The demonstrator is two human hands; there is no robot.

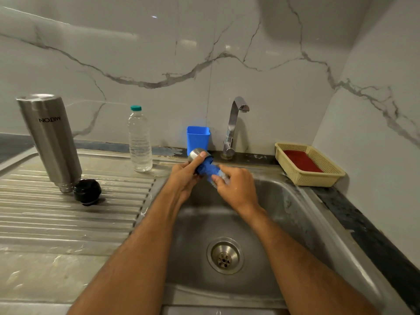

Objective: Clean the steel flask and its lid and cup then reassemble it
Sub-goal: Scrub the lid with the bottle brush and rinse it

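The left hand (pixel 185 176) holds the steel cup (pixel 197 155) on its side — open end toward the right hand (pixel 236 186); those fingers pinch the blue cloth (pixel 208 169) going in.

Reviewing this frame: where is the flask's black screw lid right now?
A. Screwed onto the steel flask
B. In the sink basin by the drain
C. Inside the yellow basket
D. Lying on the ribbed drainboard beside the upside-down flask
D: the black round screw lid lies on the ribbed steel drainboard, right beside the mouth of the inverted brushed-steel flask, while both hands work on the small steel cup over the sink.
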